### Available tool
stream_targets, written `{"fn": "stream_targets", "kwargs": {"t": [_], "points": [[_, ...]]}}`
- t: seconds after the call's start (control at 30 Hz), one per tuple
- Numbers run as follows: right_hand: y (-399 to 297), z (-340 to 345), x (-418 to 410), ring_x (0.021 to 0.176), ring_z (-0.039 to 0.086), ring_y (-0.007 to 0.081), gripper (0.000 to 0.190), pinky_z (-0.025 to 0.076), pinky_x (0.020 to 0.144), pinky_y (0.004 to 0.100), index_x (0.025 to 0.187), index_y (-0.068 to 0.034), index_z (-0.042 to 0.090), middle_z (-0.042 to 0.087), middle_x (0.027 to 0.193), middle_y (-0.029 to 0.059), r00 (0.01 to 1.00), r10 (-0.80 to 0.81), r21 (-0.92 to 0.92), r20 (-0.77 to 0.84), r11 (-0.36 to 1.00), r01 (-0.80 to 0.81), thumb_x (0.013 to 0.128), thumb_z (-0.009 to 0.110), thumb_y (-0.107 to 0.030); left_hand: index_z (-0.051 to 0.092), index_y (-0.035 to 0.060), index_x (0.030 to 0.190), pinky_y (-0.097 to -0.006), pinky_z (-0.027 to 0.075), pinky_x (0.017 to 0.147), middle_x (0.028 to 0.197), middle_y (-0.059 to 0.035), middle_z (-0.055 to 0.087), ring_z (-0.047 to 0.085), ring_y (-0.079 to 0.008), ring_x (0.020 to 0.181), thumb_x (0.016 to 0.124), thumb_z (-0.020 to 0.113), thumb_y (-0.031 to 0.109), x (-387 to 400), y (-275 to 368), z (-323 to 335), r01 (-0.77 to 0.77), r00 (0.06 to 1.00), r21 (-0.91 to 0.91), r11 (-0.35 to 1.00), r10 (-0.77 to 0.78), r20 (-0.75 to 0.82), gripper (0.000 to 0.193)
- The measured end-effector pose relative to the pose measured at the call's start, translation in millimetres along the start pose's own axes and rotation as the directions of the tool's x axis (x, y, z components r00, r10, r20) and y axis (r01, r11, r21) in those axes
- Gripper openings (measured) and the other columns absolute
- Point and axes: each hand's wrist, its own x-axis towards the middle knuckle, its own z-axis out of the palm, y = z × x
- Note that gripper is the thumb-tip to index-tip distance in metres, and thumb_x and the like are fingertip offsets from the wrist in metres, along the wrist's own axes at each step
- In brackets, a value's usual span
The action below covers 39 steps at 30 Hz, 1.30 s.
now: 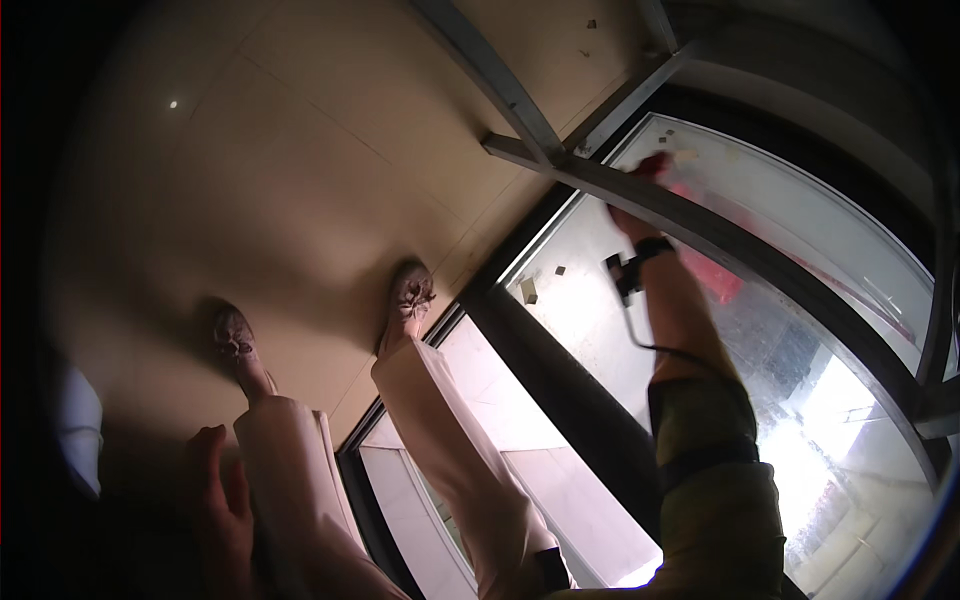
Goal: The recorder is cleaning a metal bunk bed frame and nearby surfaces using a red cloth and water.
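Observation:
My right hand (pixel 632 219) reaches out to a smeared glass panel (pixel 592 300), partly hidden behind a metal bar (pixel 675 214). Just beyond the bar, a dark red shape (pixel 652 165) shows by the fingers; whether it is a cloth or part of the hand is unclear, as is the grip. A black device with a cable (pixel 624 277) is strapped at the right wrist. At the lower left, my left hand (pixel 225 510) hangs beside my leg in shadow, fingers apart and holding nothing. A blurred red patch (pixel 709 274) shows on or through the glass.
Metal frame bars (pixel 499 79) cross above the tiled floor (pixel 322 180) and the glass. A wide dark frame member (pixel 562 397) divides the glazed panels. My shoes (pixel 412 289) stand on the tiles near the frame's dark edge. A pale object (pixel 79 427) is at the far left.

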Motion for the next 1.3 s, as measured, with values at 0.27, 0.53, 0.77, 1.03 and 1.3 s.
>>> {"fn": "stream_targets", "kwargs": {"t": [0.27, 0.53, 0.77, 1.03, 1.3], "points": [[-127.5, 25.2, -51.8, 0.1, 0.051, 0.0278, 0.032, 0.037, 0.085, 0.0498, 0.101, -0.009, 0.06, 0.055, 0.107, 0.0107, 0.646, -0.007, -0.363, 0.763, 0.823, 0.438, 0.08, 0.047, -0.03, 0.045, 0.0012, 0.113, -0.034, 0.039, 0.089, 0.108, -0.0151, 0.05, 0.049, -0.0281, 0.104, 0.083, 0.045, 0.004, 5.6, -57.9, -3.6, 0.118, 0.993, 0.177, 0.977, -0.117, -0.016, 0.03], [59.8, -105.8, 102.6, 0.105, 0.047, 0.0311, 0.042, 0.035, 0.084, 0.054, 0.103, -0.002, 0.057, 0.054, 0.107, 0.0176, 0.937, 0.346, -0.92, 0.054, 0.381, -0.088, 0.082, 0.044, -0.036, 0.049, 0.0024, 0.111, -0.0315, 0.04, 0.085, 0.108, -0.0116, 0.052, 0.051, -0.022, 0.098, 0.084, 0.046, 0.005, -0.5, -154.6, 16.7, 0.327, 0.943, 0.037, 0.944, -0.324, -0.068, 0.028], [28.0, 16.7, 62.0, 0.098, 0.052, 0.025, 0.034, 0.039, 0.088, 0.0382, 0.1, -0.012, 0.059, 0.059, 0.099, 0.0084, 0.93, 0.12, -0.631, 0.347, 0.764, 0.137, 0.075, 0.05, -0.033, 0.059, 0.005, 0.098, -0.0303, 0.048, 0.072, 0.099, -0.008, 0.061, 0.06, -0.0227, 0.084, 0.084, 0.056, 0.02, 32.6, -138.3, 36.2, 0.25, 0.954, 0.181, 0.951, -0.209, -0.216, 0.021], [-12.1, 21.1, 86.4, 0.104, 0.047, 0.0269, 0.032, 0.032, 0.088, 0.0558, 0.1, -0.012, 0.059, 0.054, 0.108, 0.0093, 0.935, 0.23, -0.838, 0.27, 0.533, 0.111, 0.081, 0.047, -0.035, 0.054, 0.0036, 0.105, -0.0305, 0.043, 0.08, 0.103, -0.0099, 0.057, 0.054, -0.0216, 0.093, 0.086, 0.049, 0.012, 5.9, -211.3, 17.8, 0.417, 0.909, 0.178, 0.891, -0.408, -0.09, 0.022], [-35.4, 38.8, 78.9, 0.108, 0.047, 0.0281, 0.041, 0.031, 0.092, 0.0531, 0.106, -0.009, 0.058, 0.054, 0.11, 0.009, 0.774, 0.205, -0.595, 0.599, 0.762, 0.258, 0.078, 0.051, -0.039, 0.056, 0.0033, 0.104, -0.029, 0.046, 0.078, 0.103, -0.0092, 0.058, 0.057, -0.0206, 0.091, 0.086, 0.05, 0.014, 33.0, -175.1, 20.6, 0.452, 0.888, 0.23, 0.862, -0.458, -0.028, 0.021]]}}
